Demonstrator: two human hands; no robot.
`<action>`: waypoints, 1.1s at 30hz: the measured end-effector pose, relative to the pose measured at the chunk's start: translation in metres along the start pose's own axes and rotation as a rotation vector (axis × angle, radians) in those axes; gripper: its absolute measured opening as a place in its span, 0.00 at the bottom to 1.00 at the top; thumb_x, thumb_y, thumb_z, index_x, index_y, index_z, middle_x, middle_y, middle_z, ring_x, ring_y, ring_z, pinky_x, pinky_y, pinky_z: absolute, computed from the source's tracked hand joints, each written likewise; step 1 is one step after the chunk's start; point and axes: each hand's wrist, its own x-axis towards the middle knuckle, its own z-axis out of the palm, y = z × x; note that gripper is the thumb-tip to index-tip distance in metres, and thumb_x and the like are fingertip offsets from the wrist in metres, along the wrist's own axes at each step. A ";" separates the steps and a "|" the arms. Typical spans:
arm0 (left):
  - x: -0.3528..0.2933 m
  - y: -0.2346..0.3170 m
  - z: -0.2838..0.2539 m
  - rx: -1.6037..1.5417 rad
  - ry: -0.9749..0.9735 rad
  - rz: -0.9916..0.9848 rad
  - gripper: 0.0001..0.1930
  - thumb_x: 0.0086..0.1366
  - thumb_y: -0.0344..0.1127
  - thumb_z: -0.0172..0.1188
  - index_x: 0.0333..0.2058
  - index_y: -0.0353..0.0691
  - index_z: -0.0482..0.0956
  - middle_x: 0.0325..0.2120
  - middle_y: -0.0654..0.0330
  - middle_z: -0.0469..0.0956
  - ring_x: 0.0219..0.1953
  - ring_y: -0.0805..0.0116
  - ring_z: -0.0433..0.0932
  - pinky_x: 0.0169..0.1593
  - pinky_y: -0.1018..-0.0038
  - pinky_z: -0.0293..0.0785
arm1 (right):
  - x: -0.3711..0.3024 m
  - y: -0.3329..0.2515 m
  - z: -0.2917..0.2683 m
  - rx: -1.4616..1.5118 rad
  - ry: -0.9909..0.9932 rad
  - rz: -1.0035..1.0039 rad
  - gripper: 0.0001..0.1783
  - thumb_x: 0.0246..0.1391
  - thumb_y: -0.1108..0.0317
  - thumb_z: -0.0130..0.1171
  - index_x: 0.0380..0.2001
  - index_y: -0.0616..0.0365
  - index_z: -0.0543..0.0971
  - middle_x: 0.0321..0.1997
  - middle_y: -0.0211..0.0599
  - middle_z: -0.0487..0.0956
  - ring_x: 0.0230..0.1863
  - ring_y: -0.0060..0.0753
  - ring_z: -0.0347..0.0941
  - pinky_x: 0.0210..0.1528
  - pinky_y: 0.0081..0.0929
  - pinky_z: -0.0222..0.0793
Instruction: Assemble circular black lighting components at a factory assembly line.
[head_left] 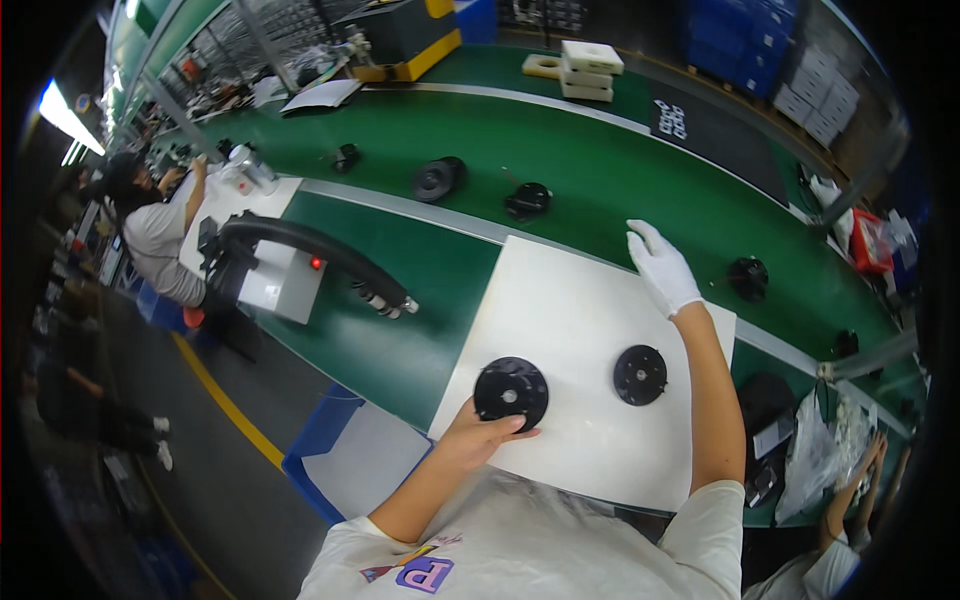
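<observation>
My bare left hand (478,437) is closed on a round black disc (497,378) with a pale metal centre, at the near edge of a white board (580,300). The thumb lies along the disc's near edge; the other fingers are mostly hidden beneath it. A second, similar black disc (640,375) lies on the board to the right. My right hand (662,272), in a white glove, reaches over the board's far edge towards the green belt (600,190). Its fingers are stretched out and nothing shows in them.
Several black parts, including a wheel-like one (438,178) and one with wires (528,200), lie along the belt. A curved black hose (310,245) arches beside a white box (285,285) at left. Co-workers sit at left (160,240) and lower right (840,525).
</observation>
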 end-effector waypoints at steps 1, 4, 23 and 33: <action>-0.010 0.008 -0.007 -0.093 -0.049 0.008 0.33 0.61 0.26 0.66 0.63 0.37 0.63 0.53 0.55 0.75 0.54 0.61 0.78 0.54 0.58 0.80 | 0.011 -0.010 0.010 0.006 -0.006 -0.020 0.28 0.67 0.49 0.45 0.63 0.53 0.70 0.59 0.56 0.75 0.61 0.57 0.70 0.64 0.39 0.64; -0.016 0.013 -0.035 -0.362 -0.288 0.034 0.40 0.62 0.32 0.67 0.69 0.56 0.57 0.65 0.42 0.60 0.66 0.38 0.62 0.57 0.37 0.72 | 0.050 -0.053 0.040 -0.247 -0.255 0.095 0.34 0.67 0.41 0.35 0.67 0.50 0.64 0.58 0.55 0.77 0.59 0.55 0.73 0.62 0.41 0.67; 0.057 0.089 -0.067 -1.052 -0.194 0.332 0.25 0.73 0.51 0.37 0.58 0.42 0.70 0.63 0.44 0.64 0.68 0.39 0.58 0.65 0.44 0.59 | 0.129 -0.107 0.096 -0.879 -0.514 0.143 0.31 0.66 0.45 0.41 0.68 0.42 0.63 0.61 0.50 0.76 0.61 0.51 0.74 0.59 0.48 0.71; 0.059 0.080 -0.057 -1.286 -0.097 0.308 0.26 0.73 0.50 0.40 0.57 0.36 0.68 0.63 0.39 0.63 0.68 0.39 0.58 0.68 0.42 0.57 | 0.106 -0.040 0.131 -0.230 -0.114 -0.164 0.24 0.71 0.50 0.36 0.62 0.45 0.69 0.40 0.50 0.79 0.47 0.39 0.79 0.48 0.42 0.76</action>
